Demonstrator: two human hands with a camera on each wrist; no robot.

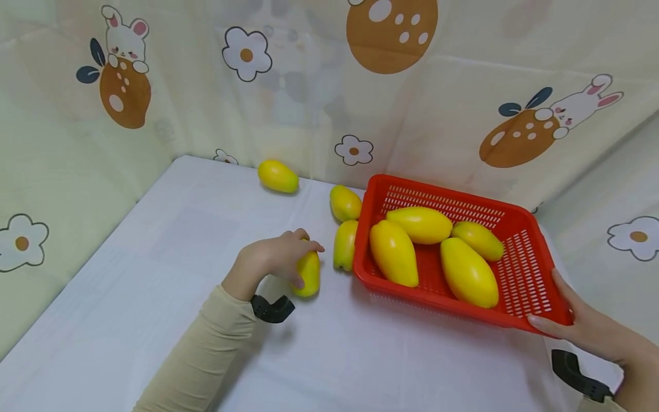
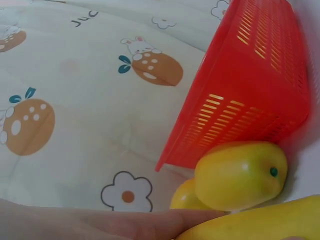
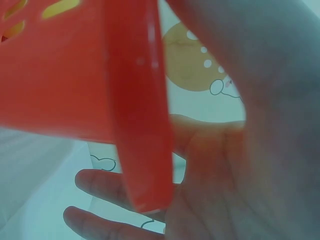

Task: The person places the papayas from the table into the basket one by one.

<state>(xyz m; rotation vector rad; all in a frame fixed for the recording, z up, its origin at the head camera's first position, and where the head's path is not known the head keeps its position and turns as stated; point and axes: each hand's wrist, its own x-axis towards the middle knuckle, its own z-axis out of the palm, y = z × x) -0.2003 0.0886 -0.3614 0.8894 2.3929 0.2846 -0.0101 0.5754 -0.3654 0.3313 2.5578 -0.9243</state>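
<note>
Held mango (image 1: pixel 309 274) just left of the red basket (image 1: pixel 429 266)

On my screen, the relation that counts is sideways: the held mango lies left of the basket, apart from its wall, with its long axis running roughly along the basket's left short side. My left hand (image 1: pixel 283 256) pinches it between thumb and fingers from the side away from the basket. Whether the fruit is clear of the white table (image 1: pixel 170 286), I can't tell. The front loose mango (image 1: pixel 344 246) sits between it and the basket's left wall, so I judge that side tight.

My right hand (image 1: pixel 592 329) grips the basket's near right corner, thumb over the near rim and fingers at the right end. That puts it well apart from the held mango, so the left is the nearer hand.

Inside the basket I count four fruits: the left mango (image 1: pixel 393 253) by the left wall, the back mango (image 1: pixel 419 225), the small right mango (image 1: pixel 479 240), and the big front mango (image 1: pixel 469 273) by the near wall. Outside, the rear loose mango (image 1: pixel 345 203) is beside the basket's left wall; the far mango (image 1: pixel 278 175) lies left of the basket's back corner.
</note>
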